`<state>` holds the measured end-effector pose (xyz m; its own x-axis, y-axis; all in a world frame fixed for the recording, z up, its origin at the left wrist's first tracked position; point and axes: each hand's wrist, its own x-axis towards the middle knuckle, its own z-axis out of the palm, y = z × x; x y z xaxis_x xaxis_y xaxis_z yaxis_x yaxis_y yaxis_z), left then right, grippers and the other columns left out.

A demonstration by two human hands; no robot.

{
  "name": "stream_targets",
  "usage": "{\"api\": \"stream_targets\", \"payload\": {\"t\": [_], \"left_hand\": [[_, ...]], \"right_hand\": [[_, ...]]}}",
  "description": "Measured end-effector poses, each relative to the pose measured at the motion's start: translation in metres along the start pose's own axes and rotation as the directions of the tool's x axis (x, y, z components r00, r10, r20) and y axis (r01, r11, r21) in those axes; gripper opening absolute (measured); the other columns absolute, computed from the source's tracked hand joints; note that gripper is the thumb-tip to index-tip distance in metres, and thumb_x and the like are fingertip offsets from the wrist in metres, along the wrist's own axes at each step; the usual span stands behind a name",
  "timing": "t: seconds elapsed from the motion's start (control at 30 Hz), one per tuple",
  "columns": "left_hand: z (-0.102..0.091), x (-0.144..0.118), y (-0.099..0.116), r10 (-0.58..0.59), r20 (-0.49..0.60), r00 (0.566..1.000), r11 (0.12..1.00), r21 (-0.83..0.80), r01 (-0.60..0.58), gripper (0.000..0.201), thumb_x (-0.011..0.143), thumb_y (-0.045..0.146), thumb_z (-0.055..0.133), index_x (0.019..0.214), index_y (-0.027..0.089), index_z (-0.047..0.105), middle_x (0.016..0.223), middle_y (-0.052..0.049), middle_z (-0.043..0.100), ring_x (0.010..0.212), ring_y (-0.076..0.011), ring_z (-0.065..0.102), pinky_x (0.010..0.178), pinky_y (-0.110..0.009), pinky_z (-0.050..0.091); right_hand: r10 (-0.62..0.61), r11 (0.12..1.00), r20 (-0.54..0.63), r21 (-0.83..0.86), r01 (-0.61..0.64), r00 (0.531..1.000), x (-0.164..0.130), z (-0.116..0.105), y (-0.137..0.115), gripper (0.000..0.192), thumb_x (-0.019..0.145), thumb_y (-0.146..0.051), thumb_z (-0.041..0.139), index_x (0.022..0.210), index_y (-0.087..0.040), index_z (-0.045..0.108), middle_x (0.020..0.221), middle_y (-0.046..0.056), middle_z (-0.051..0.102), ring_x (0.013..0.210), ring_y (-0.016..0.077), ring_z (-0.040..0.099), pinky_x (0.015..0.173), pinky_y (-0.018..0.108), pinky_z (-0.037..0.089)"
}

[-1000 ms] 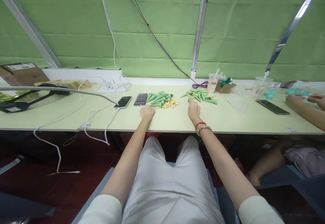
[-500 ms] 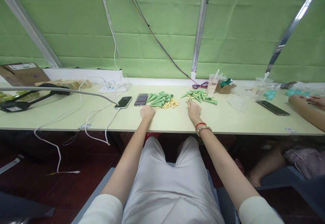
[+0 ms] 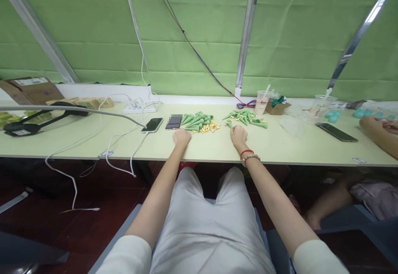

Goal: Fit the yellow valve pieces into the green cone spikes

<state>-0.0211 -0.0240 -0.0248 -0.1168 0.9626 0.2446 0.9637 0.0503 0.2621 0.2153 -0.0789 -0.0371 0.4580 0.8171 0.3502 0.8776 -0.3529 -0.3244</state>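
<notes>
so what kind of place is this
Probably a small hand-assembly workbench: piles of green cones and small yellow parts lie on a long table, with another person's arm at the next spot.

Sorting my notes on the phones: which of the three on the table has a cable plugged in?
The leftmost phone, lying by the left hand; a white cable runs into it.

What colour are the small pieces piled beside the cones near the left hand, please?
Yellow: the small pieces beside the green cones, head view.
</notes>
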Motion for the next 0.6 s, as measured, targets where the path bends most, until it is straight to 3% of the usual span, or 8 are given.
{"api": "stream_targets", "payload": {"t": [0.6], "left_hand": [[0.0001,-0.0003,-0.0002,0.005,0.003,1.0,1.0,0.01,-0.005,0.034,0.078,0.018,0.04,0.098,0.006,0.064,0.099,-0.021,0.064,0.096,-0.0283,0.06,0.075,-0.033,0.044]], "right_hand": [[0.082,0.992,0.01,0.091,-0.082,0.997,0.0053,0.0066,-0.0016,0.038,0.09,-0.03,0.039,0.085,-0.007,0.069,0.086,0.02,0.067,0.083,0.0243,0.063,0.069,0.029,0.041]]}}
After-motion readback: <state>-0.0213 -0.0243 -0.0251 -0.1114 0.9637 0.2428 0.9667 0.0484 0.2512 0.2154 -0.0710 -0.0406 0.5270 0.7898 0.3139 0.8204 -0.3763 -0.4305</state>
